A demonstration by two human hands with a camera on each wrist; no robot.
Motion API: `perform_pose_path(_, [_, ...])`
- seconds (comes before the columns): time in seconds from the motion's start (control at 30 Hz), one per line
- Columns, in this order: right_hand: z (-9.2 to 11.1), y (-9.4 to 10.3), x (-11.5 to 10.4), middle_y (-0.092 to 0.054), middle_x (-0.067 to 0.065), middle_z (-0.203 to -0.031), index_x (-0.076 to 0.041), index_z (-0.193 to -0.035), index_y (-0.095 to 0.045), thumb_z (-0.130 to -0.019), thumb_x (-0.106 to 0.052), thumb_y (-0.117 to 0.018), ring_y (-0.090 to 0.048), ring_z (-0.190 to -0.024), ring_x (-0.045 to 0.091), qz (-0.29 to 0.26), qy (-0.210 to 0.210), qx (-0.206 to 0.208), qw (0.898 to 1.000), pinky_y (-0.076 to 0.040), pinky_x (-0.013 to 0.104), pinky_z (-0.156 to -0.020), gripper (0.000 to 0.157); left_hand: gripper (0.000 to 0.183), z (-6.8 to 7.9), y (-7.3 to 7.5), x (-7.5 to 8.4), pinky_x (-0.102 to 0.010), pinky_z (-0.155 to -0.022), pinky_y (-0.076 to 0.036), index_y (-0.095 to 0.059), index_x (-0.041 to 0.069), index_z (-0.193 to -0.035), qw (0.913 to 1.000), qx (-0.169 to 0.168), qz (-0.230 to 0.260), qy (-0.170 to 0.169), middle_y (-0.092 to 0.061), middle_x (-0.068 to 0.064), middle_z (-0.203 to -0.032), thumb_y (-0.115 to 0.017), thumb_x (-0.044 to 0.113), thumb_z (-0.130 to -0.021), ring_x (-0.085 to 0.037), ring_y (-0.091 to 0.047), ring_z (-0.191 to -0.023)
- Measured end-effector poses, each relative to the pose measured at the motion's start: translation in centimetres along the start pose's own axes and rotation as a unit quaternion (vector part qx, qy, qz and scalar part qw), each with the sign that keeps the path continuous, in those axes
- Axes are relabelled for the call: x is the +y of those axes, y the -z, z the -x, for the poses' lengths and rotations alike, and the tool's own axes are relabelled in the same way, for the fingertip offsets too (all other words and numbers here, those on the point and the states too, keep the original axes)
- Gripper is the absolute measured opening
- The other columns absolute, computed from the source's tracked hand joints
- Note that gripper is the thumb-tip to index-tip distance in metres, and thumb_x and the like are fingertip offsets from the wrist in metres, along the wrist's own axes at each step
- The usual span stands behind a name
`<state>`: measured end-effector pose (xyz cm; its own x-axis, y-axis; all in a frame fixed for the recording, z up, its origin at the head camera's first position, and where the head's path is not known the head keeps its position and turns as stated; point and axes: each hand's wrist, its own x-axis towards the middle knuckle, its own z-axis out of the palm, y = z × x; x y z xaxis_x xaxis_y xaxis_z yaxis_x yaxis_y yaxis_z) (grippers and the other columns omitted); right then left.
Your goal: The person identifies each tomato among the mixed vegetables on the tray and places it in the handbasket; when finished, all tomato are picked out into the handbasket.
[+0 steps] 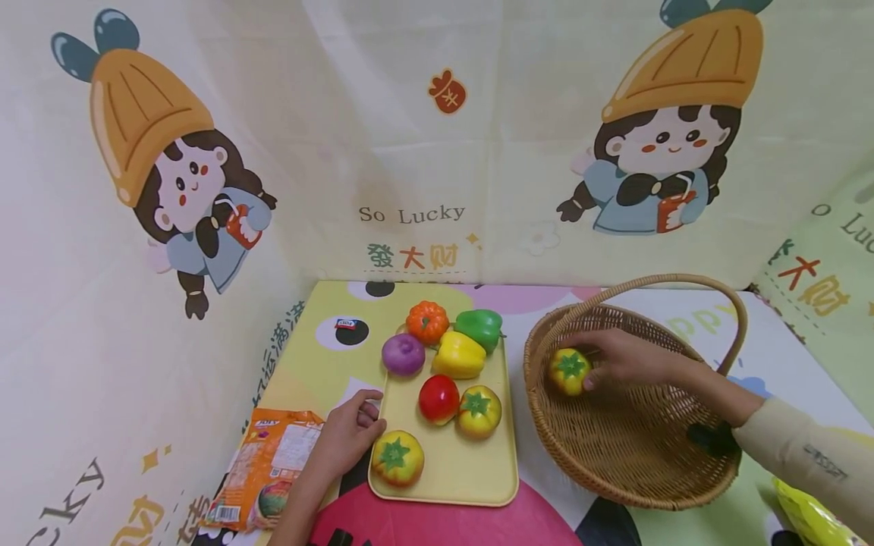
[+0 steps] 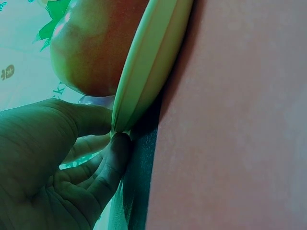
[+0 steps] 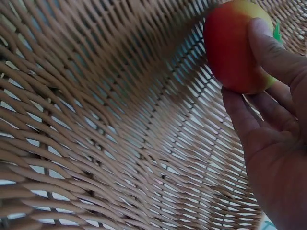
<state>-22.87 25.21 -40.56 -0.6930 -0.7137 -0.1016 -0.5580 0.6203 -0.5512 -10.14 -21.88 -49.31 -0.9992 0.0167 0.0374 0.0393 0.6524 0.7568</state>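
Inside the wicker basket [image 1: 635, 432], my right hand [image 1: 624, 358] grips a yellow-and-red tomato [image 1: 570, 371] with a green star-shaped top. In the right wrist view the thumb lies along one side of the tomato [image 3: 232, 48], fingers around the other, close to the woven wall. My left hand [image 1: 348, 434] pinches the left edge of a pale yellow tray [image 1: 471, 474] between thumb and fingertips; the left wrist view shows the tray rim [image 2: 148, 62] there. On the tray, near that hand, sits another tomato [image 1: 398, 458]. A third yellow tomato [image 1: 479, 412] rests beside a round red one [image 1: 439, 400].
At the tray's far end lie a yellow bell pepper [image 1: 460, 355], a green pepper [image 1: 479, 328], an orange pumpkin [image 1: 428, 322] and a purple round vegetable [image 1: 403, 355]. An orange snack bag [image 1: 273, 462] lies left; a yellow-green packet [image 1: 812, 512] lies right. The basket handle [image 1: 734, 326] arches upright.
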Motion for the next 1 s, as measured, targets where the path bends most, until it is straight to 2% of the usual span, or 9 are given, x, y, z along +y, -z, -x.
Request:
perform_pose_path(0.2, [-0.06, -0.42, 0.62, -0.061, 0.002, -0.121, -0.012, -0.136, -0.057, -0.077, -0.022, -0.084, -0.060, -0.106, 0.020, 0.004, 0.018, -0.013, 1.000, -0.051, 0.043, -0.089, 0.066, 0.037, 0.10, -0.06, 0.02, -0.026, -0.067, -0.051, -0.063, 0.010, -0.118, 1.0000, -0.002, 0.000, 0.002, -0.058, 0.005, -0.083, -0.077, 0.008, -0.084, -0.006, -0.058, -0.070])
perform_pose_path(0.43, [-0.09, -0.20, 0.66, -0.061, -0.002, -0.117, -0.015, -0.133, -0.057, -0.075, -0.014, -0.086, -0.058, -0.103, 0.018, 0.016, 0.004, -0.028, 0.999, -0.050, 0.043, -0.089, 0.065, 0.037, -0.02, 0.04, 0.06, -0.027, -0.068, -0.051, -0.063, 0.009, -0.118, 1.0000, -0.002, 0.002, -0.003, -0.058, 0.005, -0.084, -0.077, 0.008, -0.084, -0.007, -0.059, -0.070])
perform_pose_path(0.7, [0.02, -0.12, 0.64, -0.059, 0.000, -0.117, -0.013, -0.136, -0.055, -0.073, -0.012, -0.085, -0.057, -0.104, 0.020, 0.006, -0.004, -0.045, 0.999, -0.050, 0.040, -0.086, 0.069, 0.037, 0.04, -0.04, -0.11, -0.027, -0.068, -0.051, -0.063, 0.010, -0.118, 1.0000, -0.003, 0.006, -0.002, -0.058, 0.005, -0.084, -0.078, 0.009, -0.084, -0.007, -0.059, -0.070])
perform_pose_path(1.0, [0.00, -0.11, 0.54, -0.059, 0.000, -0.117, -0.015, -0.137, -0.055, -0.071, -0.011, -0.085, -0.056, -0.102, 0.020, 0.018, -0.011, -0.047, 0.999, -0.049, 0.042, -0.085, 0.073, 0.037, -0.03, 0.03, -0.22, -0.027, -0.067, -0.051, -0.063, 0.010, -0.118, 1.0000, 0.000, 0.001, -0.003, -0.059, 0.006, -0.084, -0.078, 0.010, -0.084, -0.007, -0.059, -0.070])
